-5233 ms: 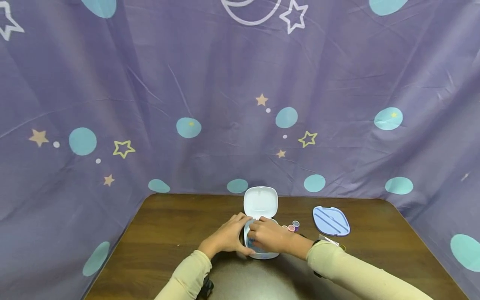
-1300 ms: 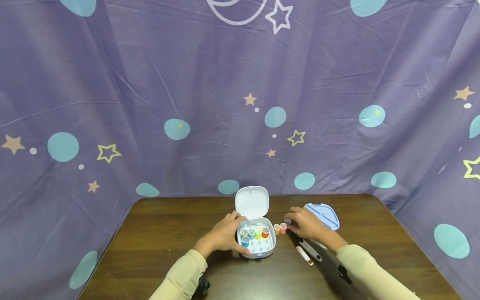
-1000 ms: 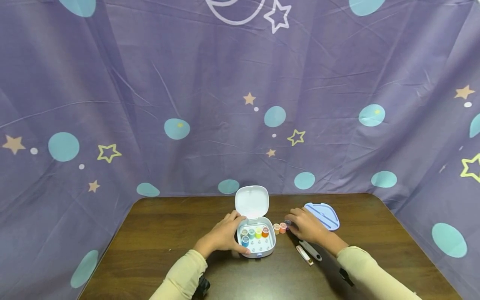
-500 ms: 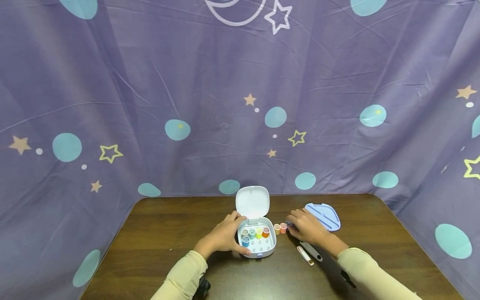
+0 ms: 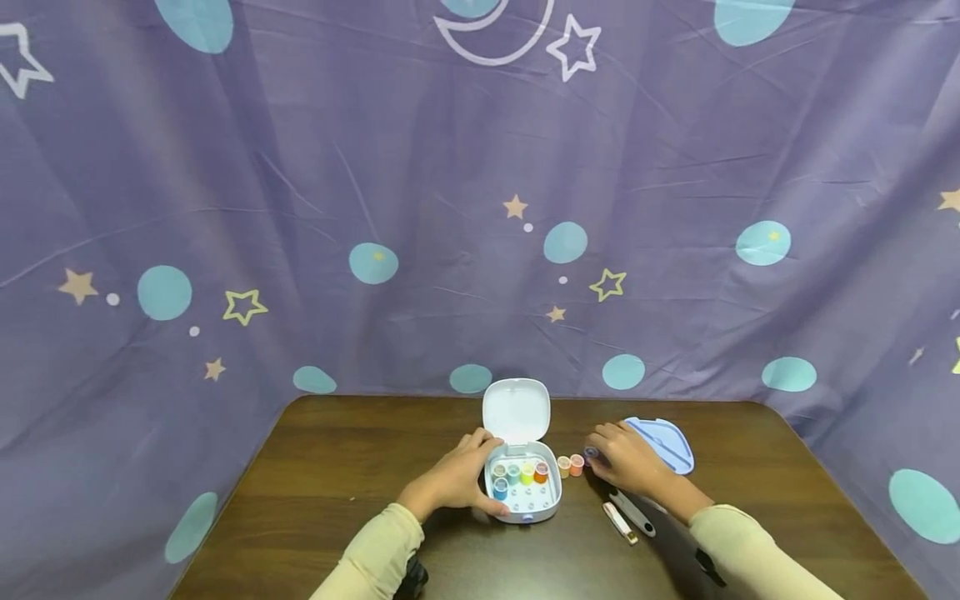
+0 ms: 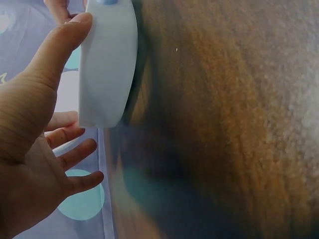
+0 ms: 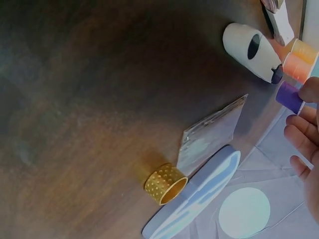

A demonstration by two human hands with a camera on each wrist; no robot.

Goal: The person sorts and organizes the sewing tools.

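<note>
In the head view, a white sewing box (image 5: pixel 517 512) stands with its lid (image 5: pixel 516 410) raised. My left hand (image 5: pixel 457 477) grips the box's left side, thumb at the front and fingers behind; the left wrist view shows the thumb on the box (image 6: pixel 107 64). Inside are a blue thread spool (image 5: pixel 500 489) and a row of several others, including yellow (image 5: pixel 527 474) and red-orange (image 5: pixel 541 473), beside bare pegs. Right of the box, my right hand (image 5: pixel 628 460) pinches a purple thread spool (image 7: pixel 289 97), thumb on its end. A tan spool (image 5: pixel 564 467) and a coral spool (image 5: pixel 577 465) stand beside it.
A grey-white tool with an oval hole (image 7: pixel 253 47) and a slim white piece (image 5: pixel 619 523) lie in front of the right hand. A blue tray insert (image 5: pixel 663 446) lies behind it. A gold thimble (image 7: pixel 167 184) and a clear packet (image 7: pixel 212 137) are near the insert.
My right hand has left the box's inside and moved right to the purple spool, where it has stayed for the last second. My left hand keeps its hold; the head view has shifted slightly.
</note>
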